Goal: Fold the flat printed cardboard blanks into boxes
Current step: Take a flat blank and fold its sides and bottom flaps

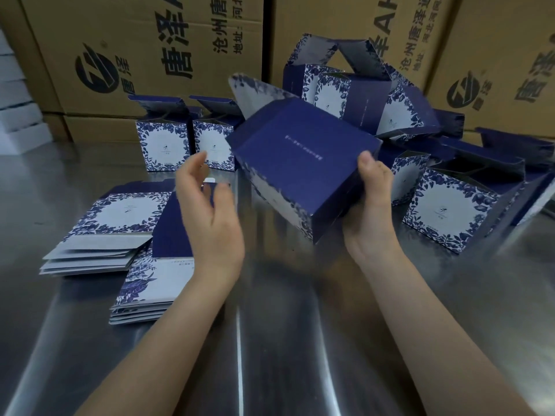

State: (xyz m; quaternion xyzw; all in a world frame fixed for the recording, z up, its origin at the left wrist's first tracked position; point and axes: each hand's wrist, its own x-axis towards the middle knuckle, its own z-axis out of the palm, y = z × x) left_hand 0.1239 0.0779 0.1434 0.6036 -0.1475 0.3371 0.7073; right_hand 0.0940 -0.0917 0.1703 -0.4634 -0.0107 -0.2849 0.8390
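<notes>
A dark blue box with white floral edges (300,157) is tilted in the air above the steel table, its top flap standing open at the upper left. My right hand (371,211) grips its near right corner, thumb on the blue face and fingers underneath. My left hand (210,211) hovers just left of the box with relaxed, spread fingers, touching nothing. Two stacks of flat printed blanks (102,232) (150,283) lie on the table to the left.
Two folded boxes (163,145) stand upright behind my left hand. A heap of several folded boxes (450,205) fills the right and back right. Large brown shipping cartons (144,55) wall off the back. The steel table (285,325) reflects light near me.
</notes>
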